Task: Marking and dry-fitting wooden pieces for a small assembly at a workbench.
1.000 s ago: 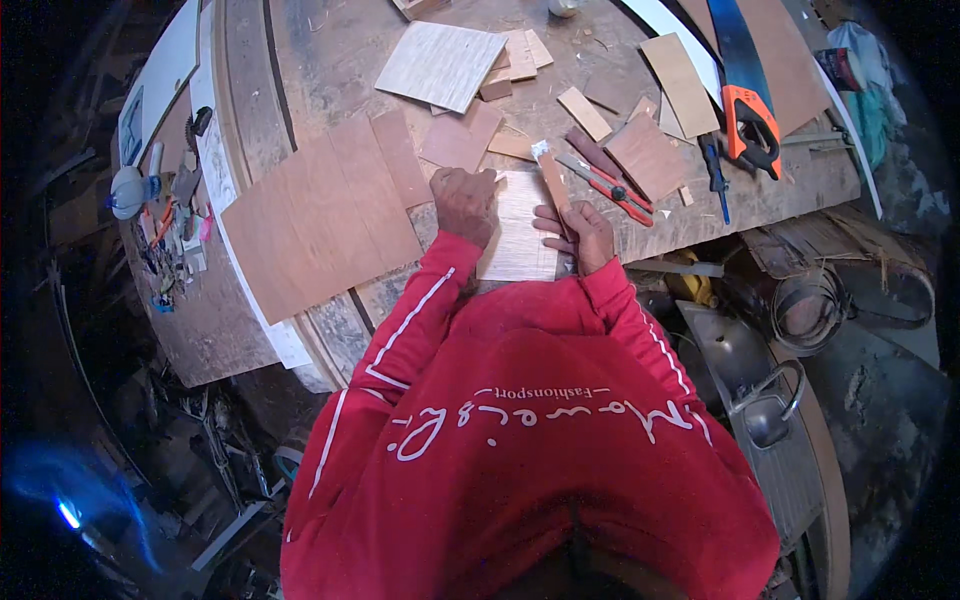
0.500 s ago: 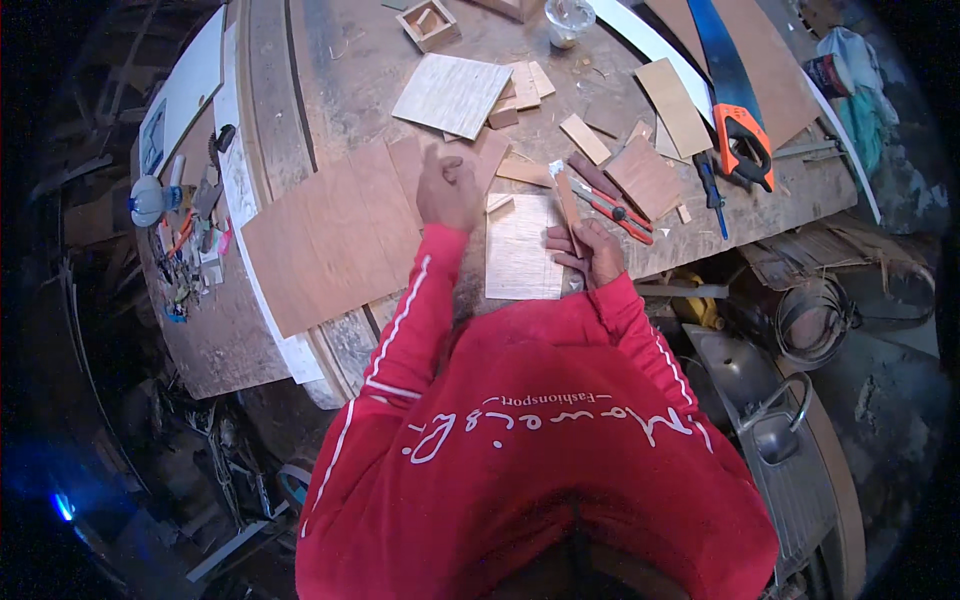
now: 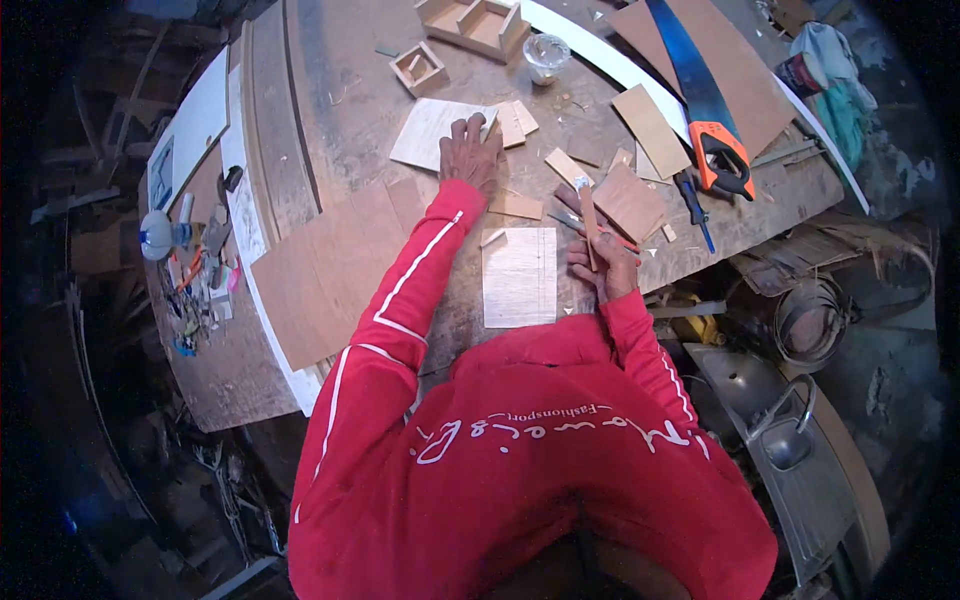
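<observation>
My right hand is closed around a thin wooden strip with a white smear on its far end. Stretched forward, my left hand rests its spread fingers on the right part of a pale square plywood panel. Small wood blocks lie beside that panel. Between my arms sits a second pale panel with pencil lines and a small wood piece at its upper left corner. A red-handled tool is partly hidden behind my right hand.
At the right lie an orange-handled saw, a blue screwdriver and several plywood offcuts. Wooden boxes and a clear plastic cup stand at the back. A large brown sheet covers the left. A metal sink is below right.
My left hand has moved forward and right onto the pale panel, its fingers unfolding. My right hand still holds the strip. The view has shifted, showing more of the divided box behind.
</observation>
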The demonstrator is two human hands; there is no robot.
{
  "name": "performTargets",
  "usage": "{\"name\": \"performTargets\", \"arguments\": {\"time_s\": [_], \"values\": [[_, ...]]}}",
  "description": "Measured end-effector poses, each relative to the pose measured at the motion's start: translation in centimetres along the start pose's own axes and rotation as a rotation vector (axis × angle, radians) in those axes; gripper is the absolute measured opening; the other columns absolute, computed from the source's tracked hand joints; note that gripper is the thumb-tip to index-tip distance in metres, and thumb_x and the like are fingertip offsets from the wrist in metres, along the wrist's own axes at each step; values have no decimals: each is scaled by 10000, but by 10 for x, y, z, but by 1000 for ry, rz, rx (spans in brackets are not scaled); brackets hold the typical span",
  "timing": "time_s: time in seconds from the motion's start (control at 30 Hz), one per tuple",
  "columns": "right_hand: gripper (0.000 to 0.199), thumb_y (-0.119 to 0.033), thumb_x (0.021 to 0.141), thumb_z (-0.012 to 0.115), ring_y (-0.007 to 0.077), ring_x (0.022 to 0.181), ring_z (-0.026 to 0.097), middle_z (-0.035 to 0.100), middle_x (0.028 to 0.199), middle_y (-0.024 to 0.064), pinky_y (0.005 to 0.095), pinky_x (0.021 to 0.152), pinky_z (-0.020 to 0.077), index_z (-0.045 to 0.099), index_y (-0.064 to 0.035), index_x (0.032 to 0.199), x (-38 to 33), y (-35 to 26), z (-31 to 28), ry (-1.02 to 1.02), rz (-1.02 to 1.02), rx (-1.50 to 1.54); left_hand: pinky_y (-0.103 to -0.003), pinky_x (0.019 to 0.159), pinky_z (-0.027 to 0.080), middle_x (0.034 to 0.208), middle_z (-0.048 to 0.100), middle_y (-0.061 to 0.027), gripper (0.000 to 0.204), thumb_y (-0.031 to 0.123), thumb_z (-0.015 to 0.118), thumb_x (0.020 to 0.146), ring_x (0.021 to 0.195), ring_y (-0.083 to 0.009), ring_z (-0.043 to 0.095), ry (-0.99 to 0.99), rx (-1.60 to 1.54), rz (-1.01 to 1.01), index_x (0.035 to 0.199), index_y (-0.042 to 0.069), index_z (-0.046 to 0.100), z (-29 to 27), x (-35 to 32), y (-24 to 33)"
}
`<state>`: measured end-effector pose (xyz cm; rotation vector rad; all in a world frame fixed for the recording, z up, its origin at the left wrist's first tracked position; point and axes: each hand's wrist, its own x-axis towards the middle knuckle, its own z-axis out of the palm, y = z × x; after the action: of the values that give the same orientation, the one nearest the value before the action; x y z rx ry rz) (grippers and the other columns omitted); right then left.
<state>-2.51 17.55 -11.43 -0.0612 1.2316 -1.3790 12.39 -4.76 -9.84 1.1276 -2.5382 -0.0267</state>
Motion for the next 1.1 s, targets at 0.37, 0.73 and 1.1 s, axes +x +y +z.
{"name": "performTargets", "arguments": {"time_s": [0.37,0.73,1.1], "values": [[242,-248,910,522,145,818,600,632,968,88,292,738,507,513,-57,1059,-5,-25,7,-30,-98,144,-374,717,486,942,594,-89,260,119,713,736,852,-230,585,63,-775,-387,961,34,614,-3,14,14],[247,-250,917,548,206,1013,592,610,1049,109,324,808,502,496,-41,1037,-10,-67,51,-230,-264,281,-331,732,526,913,605,-78,237,132,591,873,808,-198,622,-109,-2138,-761,1074,38,505,-63,-10,51],[189,-219,929,524,114,612,555,599,801,67,254,598,518,498,-45,998,-14,-67,53,-152,-417,180,-268,715,502,917,626,-76,259,-25,628,788,817,-155,614,367,-1319,-434,1030,16,548,-81,-24,97]]}}
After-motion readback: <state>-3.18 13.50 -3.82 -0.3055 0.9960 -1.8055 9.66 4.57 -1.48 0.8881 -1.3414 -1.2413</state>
